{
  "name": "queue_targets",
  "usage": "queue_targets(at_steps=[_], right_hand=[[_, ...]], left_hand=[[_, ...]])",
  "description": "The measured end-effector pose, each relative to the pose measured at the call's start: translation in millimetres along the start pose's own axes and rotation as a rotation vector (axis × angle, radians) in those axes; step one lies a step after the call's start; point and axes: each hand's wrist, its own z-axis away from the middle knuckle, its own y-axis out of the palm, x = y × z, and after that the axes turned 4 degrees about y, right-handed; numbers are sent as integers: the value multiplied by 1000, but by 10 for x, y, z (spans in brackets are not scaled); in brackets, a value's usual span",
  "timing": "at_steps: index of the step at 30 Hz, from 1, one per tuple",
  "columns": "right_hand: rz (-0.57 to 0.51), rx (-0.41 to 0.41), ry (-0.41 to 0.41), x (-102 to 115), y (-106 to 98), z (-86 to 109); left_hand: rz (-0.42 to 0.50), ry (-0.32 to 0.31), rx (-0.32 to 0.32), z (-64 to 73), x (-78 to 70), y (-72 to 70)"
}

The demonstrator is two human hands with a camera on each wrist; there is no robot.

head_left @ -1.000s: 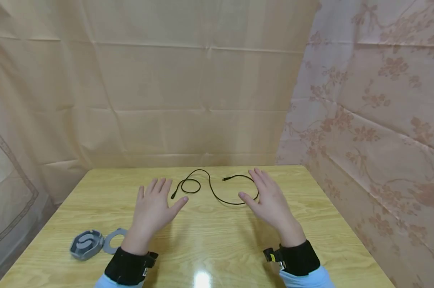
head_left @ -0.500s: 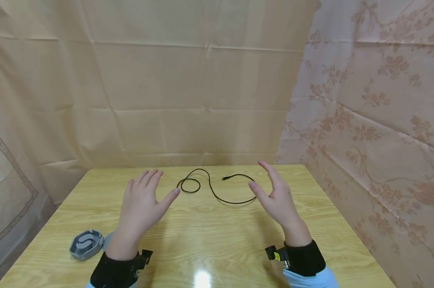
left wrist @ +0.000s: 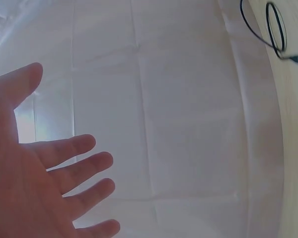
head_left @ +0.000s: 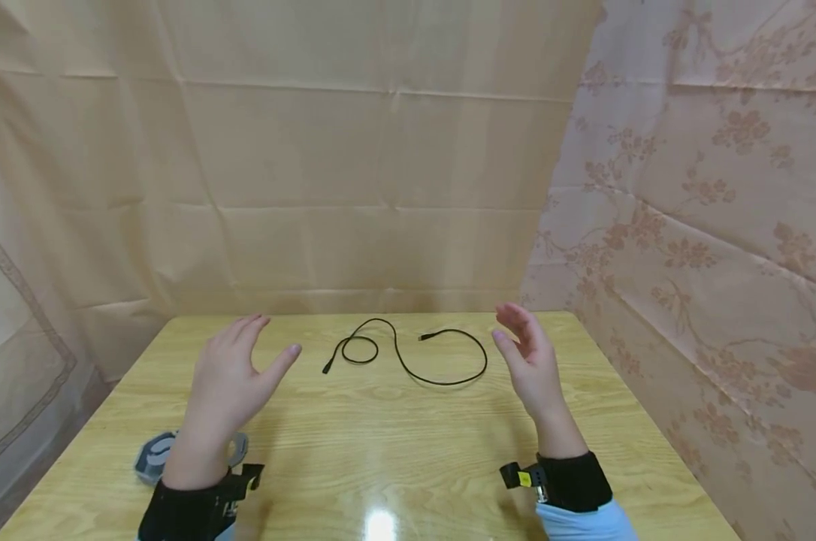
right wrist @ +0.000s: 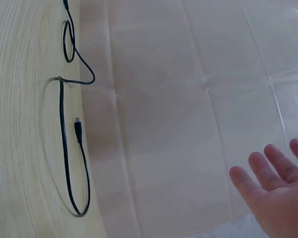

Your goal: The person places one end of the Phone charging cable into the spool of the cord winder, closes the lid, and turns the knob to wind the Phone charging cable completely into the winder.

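You have before you what looks like a makeshift filming booth: a creased beige cloth (head_left: 354,188) hangs behind the wood-grain table (head_left: 394,451), and a pink floral cloth (head_left: 685,195) closes off the right side. To your left, a pale cloth (head_left: 9,361) with a patterned border screens the other flank, while the black wrist straps (head_left: 573,481) you wear carry small cameras (head_left: 516,475), which fits a recording setup. Whether these drapes stand inside a home, an office or a workshop, you cannot tell.
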Motion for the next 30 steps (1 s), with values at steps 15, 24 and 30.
queue_targets(at_steps=[15, 24, 30], right_hand=[[-91, -14, 447, -150, -30, 10], [-51, 43, 525, -257, 24, 24], [-66, 67, 543, -283, 143, 37]], left_hand=[[-70, -175, 324, 228, 616, -254], [-7, -293, 560, 364, 1013, -325], [30, -348, 656, 452, 1220, -325]])
